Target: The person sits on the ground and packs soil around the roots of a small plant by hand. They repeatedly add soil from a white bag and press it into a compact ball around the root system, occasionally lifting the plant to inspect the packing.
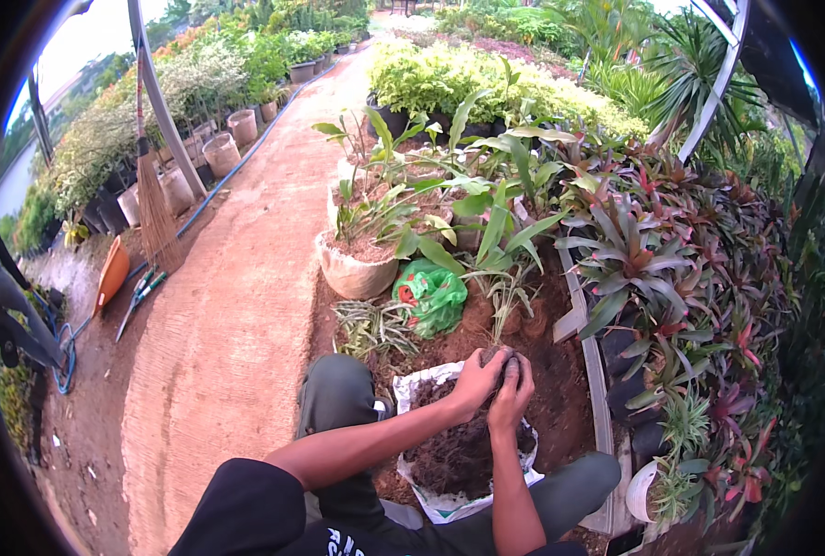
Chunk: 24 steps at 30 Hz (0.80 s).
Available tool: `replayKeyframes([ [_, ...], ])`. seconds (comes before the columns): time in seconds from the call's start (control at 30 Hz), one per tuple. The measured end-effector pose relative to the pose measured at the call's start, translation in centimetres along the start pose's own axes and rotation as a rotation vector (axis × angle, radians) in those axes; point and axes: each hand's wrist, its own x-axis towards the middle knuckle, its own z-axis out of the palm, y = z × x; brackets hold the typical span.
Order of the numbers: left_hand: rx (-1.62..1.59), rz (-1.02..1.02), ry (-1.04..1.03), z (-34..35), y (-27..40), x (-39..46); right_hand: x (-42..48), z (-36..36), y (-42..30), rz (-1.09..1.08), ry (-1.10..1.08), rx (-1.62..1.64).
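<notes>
My left hand (480, 381) and my right hand (513, 396) are cupped together around the soil-covered base of a small plant (502, 306) with narrow, pale-striped leaves. Its leaves stand up and away from me, beyond my fingertips. Below my hands lies an open white sack (426, 379) holding dark, fibrous soil (454, 452), between my knees. Beyond the sack, a green plastic bag (433, 299) rests on the ground. To its left is a heap of loose leafy cuttings (374, 326). Most of the root ball is hidden by my fingers.
A cloth-wrapped pot (357, 267) of leafy plants stands ahead. A metal rail (593, 375) and bromeliads (634, 257) are on the right, with a white pot (641, 492) nearby. Left of the concrete path (231, 313) are garden shears (138, 299), an orange scoop-like object (112, 274), a broom (154, 201) and a blue hose (245, 156).
</notes>
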Motion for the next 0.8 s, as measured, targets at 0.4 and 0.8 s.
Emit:
replayKeyframes([
  [0.4,0.118,-0.034,-0.202,5.3,-2.4,-0.9,-1.2,-5.7,0.1,0.091,0.223,-0.03],
  [0.8,0.204,0.032,-0.347,9.4,-6.5,1.7,-0.5,-8.6,0.9,0.19,0.472,0.013],
])
